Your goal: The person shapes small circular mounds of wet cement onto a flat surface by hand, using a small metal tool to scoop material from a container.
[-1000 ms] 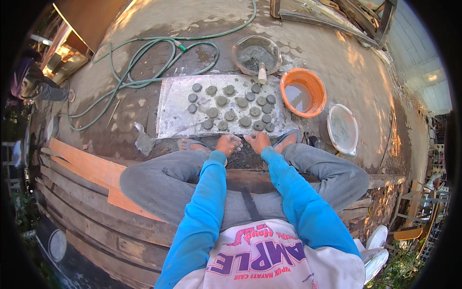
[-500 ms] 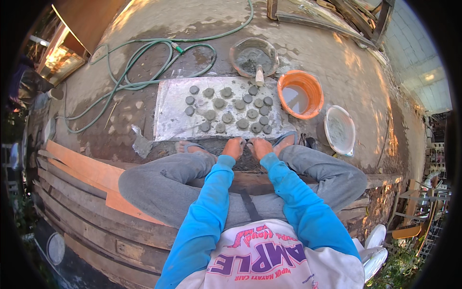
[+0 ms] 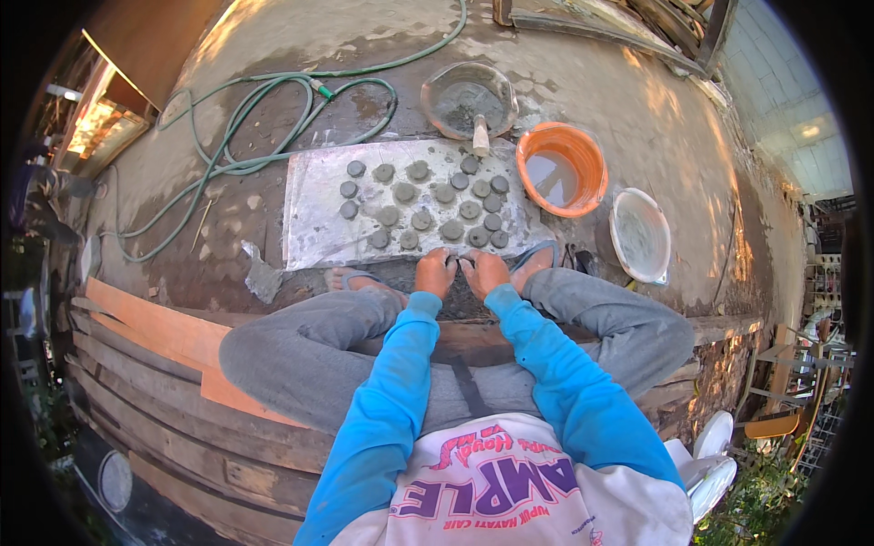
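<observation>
My left hand point(image 3: 435, 272) and my right hand point(image 3: 485, 272) meet at the near edge of a white sheet point(image 3: 309, 209), between my feet. Fingers of both are curled in. A small dark piece point(image 3: 459, 258) shows between the fingertips, too covered to name. Just beyond lie several round grey discs of what looks like wet cement, the closest to my fingers being a disc point(image 3: 478, 237) on the sheet's front part. Some discs are smooth and dark, others rough-edged, such as a disc point(image 3: 418, 170) toward the back.
Behind the sheet stands a basin of grey mix point(image 3: 460, 100) with a handled tool point(image 3: 481, 136) in it. An orange bucket point(image 3: 592, 177) of cloudy water and a pale tub point(image 3: 642, 237) are on the right. A green hose point(image 3: 237, 136) coils at far left. Wooden planks point(image 3: 173, 400) lie left of me.
Both hands have moved slightly forward, onto the sheet's near edge, fingers still drawn together. The whole view has shifted a little. The discs lie as before.
</observation>
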Tool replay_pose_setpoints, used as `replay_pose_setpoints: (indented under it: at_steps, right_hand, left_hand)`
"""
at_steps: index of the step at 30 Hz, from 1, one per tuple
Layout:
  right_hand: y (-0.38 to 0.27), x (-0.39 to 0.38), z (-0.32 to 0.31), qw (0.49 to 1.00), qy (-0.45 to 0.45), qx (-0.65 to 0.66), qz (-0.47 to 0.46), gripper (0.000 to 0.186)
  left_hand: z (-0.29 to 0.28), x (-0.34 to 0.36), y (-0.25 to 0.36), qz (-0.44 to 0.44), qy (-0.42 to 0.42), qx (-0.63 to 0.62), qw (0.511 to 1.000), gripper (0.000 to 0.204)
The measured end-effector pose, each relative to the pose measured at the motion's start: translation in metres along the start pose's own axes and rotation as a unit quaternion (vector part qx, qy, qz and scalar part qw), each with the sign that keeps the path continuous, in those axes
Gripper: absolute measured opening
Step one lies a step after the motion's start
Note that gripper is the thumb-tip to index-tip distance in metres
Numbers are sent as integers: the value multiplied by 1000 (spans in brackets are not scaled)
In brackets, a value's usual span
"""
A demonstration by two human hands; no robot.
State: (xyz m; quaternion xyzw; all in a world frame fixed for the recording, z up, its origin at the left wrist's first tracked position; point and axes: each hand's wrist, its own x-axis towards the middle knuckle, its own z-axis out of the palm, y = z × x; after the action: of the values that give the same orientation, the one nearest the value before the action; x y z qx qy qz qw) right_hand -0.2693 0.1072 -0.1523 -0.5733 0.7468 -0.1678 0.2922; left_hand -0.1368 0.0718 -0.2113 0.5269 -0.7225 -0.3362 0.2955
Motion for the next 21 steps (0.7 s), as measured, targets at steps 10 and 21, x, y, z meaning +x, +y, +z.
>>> replay_pose_setpoints:
  at_steps: [10,21]
  right_hand:
    - [9,17,-6,988,25,145,46,27]
    - [50,39,-54,961,23,274,35,25]
  left_hand:
    - [-3,30,24,-158,93,-249,951,19]
    - [9,50,49,-141,34,-338,930,22]
